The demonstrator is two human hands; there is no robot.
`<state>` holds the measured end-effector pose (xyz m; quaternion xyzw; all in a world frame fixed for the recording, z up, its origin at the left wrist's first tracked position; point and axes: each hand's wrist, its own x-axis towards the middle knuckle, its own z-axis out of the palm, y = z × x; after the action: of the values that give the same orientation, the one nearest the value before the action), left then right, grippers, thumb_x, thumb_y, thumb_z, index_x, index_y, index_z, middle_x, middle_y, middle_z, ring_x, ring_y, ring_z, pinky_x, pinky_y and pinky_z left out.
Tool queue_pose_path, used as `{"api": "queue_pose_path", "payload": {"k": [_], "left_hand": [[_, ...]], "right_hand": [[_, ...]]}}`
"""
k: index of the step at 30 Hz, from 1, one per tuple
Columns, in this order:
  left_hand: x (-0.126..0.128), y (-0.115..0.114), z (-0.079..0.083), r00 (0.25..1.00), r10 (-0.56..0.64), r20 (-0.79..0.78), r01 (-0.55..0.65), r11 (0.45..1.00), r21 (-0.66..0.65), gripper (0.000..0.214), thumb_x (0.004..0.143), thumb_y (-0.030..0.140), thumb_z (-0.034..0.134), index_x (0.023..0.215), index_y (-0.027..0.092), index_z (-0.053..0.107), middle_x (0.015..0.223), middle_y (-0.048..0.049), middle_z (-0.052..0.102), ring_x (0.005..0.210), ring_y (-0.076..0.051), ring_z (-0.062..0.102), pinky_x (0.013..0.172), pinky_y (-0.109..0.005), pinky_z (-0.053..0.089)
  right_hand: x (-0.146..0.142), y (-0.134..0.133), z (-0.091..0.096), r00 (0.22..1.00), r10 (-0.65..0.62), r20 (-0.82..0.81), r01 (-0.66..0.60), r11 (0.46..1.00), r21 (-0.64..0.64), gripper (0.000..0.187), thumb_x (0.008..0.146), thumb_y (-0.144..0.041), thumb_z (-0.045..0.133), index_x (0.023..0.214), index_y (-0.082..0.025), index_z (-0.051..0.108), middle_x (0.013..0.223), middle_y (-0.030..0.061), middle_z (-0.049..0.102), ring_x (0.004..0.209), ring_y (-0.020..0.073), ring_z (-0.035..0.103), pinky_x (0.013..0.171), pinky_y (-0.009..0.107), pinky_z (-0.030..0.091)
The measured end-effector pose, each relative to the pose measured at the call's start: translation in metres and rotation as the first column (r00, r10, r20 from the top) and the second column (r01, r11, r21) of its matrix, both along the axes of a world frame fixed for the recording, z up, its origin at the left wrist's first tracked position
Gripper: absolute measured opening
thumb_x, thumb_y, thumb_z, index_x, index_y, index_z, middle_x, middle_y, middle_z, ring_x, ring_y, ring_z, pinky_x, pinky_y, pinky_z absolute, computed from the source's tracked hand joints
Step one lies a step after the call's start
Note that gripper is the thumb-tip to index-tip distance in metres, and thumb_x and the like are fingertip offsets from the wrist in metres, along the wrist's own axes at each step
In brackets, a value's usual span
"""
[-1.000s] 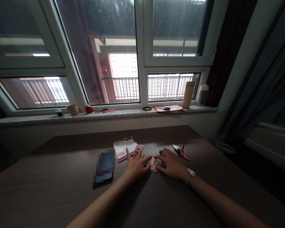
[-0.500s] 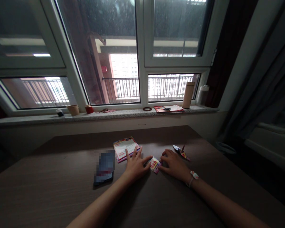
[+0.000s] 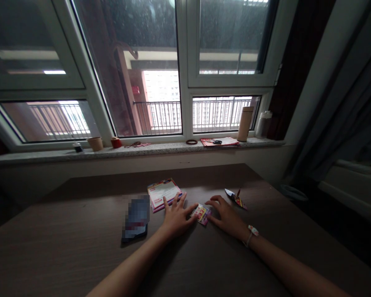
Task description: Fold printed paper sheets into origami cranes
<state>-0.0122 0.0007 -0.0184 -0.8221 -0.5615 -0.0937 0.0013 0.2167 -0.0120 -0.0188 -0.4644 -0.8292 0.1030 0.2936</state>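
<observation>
A small folded piece of colourful printed paper (image 3: 201,213) lies on the dark wooden table (image 3: 80,247) between my hands. My left hand (image 3: 174,218) rests flat with its fingers spread, the thumb touching the paper's left edge. My right hand (image 3: 225,215) lies on the table just right of the paper, fingers curved and apart, fingertips at its right edge. A stack of printed paper sheets (image 3: 163,193) sits just beyond my left hand. A finished folded paper figure (image 3: 235,199) lies beyond my right hand.
A dark phone (image 3: 136,218) lies left of my left hand. On the stone windowsill (image 3: 160,149) stand a tan cup (image 3: 95,143), a small red pot (image 3: 115,142), red papers with scissors (image 3: 219,141), a tall tan bottle (image 3: 245,117) and a jar (image 3: 262,123). Curtains hang at right.
My right hand has slid a little to the right off the folded paper, leaving more of it uncovered. The left hand has barely moved.
</observation>
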Motion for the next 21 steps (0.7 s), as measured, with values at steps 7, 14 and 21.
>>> {"api": "queue_pose_path", "payload": {"k": [7,14,21], "left_hand": [[0.0001,-0.0003,0.0001,1.000,-0.014,0.004,0.014,1.000,0.001,0.049,0.087,0.069,0.036,0.133,0.054,0.043,0.155,0.0007,0.028,0.140,-0.039,0.019,0.100,-0.076,-0.010],[0.0009,-0.0003,0.0021,1.000,0.000,-0.012,0.000,1.000,-0.016,0.049,0.087,0.067,0.038,0.133,0.053,0.043,0.153,-0.0014,0.032,0.140,-0.040,0.020,0.099,-0.076,-0.010],[0.0026,-0.0004,0.0025,1.000,0.001,-0.006,-0.001,1.000,0.014,0.047,0.086,0.068,0.041,0.130,0.052,0.047,0.152,-0.0007,0.033,0.140,-0.038,0.020,0.100,-0.074,-0.013]], "right_hand": [[-0.0008,0.0015,-0.0039,0.989,0.046,0.144,-0.041,0.999,-0.036,0.040,0.089,-0.043,0.054,0.128,-0.035,0.056,0.135,0.0081,0.043,0.127,0.0256,0.041,0.108,0.041,0.033],[-0.0018,0.0026,-0.0047,0.981,-0.017,0.193,0.024,0.999,-0.033,0.045,0.086,-0.049,0.057,0.129,-0.035,0.056,0.136,0.0089,0.043,0.128,0.0284,0.038,0.109,0.044,0.031],[0.0030,0.0046,-0.0052,0.992,-0.059,0.114,0.059,0.998,0.004,0.039,0.077,-0.055,0.067,0.109,-0.032,0.070,0.127,0.0077,0.051,0.124,0.0270,0.042,0.107,0.041,0.032]]}}
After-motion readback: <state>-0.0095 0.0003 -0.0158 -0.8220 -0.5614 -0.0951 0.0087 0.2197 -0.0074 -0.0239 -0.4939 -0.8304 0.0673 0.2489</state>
